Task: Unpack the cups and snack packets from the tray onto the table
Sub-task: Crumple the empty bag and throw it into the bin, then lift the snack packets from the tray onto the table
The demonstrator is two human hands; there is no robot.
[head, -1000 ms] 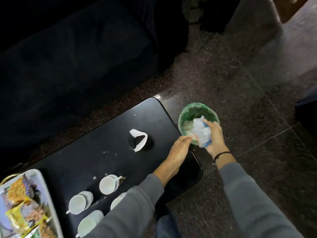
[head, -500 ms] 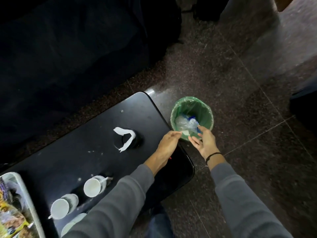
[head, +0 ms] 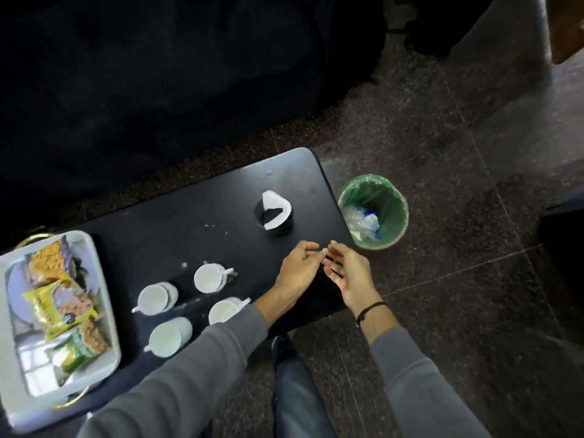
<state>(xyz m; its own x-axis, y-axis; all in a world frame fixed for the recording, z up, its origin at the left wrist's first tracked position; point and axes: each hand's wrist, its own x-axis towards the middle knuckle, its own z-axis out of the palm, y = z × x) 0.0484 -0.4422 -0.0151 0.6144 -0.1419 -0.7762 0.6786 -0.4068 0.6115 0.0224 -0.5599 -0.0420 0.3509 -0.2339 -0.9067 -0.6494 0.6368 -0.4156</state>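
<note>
Cups stand on the table just right of the tray; snack packets lie inside it. The wrapper has gone from the right hand into the bin, far right of the tray. That hand and the left hand are loosely spread and empty, so the packets are probably next.

Lighting: dim overall, with the upper left sinking into near-black. Source: light is entering from the upper right and glancing pale off the stone floor. Glare: the white tray is throwing back bright patches. Blur: the tray and the snack packets are smearing softly. Distortion: the frame's edges are bowing outward.
</note>
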